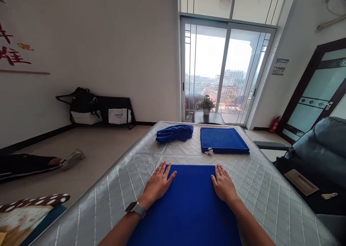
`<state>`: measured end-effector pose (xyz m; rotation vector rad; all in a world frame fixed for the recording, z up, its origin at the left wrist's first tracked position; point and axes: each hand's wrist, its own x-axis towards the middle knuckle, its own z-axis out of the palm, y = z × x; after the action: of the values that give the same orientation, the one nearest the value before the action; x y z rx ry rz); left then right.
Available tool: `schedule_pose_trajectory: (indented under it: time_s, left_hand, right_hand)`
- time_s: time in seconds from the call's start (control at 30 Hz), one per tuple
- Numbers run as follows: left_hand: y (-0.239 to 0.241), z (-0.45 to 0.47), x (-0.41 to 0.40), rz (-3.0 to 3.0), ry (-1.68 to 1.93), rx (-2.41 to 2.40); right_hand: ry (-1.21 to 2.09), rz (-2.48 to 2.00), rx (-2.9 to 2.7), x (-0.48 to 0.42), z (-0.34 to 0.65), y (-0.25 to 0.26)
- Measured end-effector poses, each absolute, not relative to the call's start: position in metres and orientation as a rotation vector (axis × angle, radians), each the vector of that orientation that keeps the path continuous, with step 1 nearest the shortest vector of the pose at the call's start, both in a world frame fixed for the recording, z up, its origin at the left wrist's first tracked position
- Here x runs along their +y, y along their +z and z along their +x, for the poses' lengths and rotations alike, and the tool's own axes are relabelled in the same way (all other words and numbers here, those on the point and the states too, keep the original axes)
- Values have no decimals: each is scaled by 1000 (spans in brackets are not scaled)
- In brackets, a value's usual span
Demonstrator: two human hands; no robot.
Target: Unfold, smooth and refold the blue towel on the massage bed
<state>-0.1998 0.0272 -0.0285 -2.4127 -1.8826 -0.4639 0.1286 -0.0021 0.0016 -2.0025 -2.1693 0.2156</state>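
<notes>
A blue cloth (191, 206) lies spread flat in front of me, its near part running out of the bottom of the view. My left hand (159, 181) rests palm down on its far left corner, fingers stretched out, with a watch on the wrist. On the far right corner lies my right hand (223, 183), also flat with fingers extended. Beyond them, to the right, sits a neat stack of folded blue cloths (224, 140) with white tags at its near edge. A crumpled blue cloth (175, 133) is at the far left.
The quilted silver table cover (129, 181) reaches around the cloths. A potted plant (206, 104) stands on a chair past the far edge. A dark sofa (321, 159) is at the right. At the left, a person's outstretched leg (35, 165) shows near a patterned cushion (29, 217).
</notes>
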Motion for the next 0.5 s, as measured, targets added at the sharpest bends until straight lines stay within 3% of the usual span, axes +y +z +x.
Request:
schedule_pose_trajectory:
  time_s: [0.23, 0.33, 0.5]
  left_hand:
    - [-17, -201, 44, -2423, -318, -1898]
    - [1, -152, 41, -2409, -299, -1920]
    - [4, -27, 23, -2755, -556, -1489]
  right_hand:
    - [263, -1986, -2131, -5, 129, 6]
    - [262, -1978, -2120, -5, 129, 6]
    - [227, -1948, -2165, -7, 131, 3]
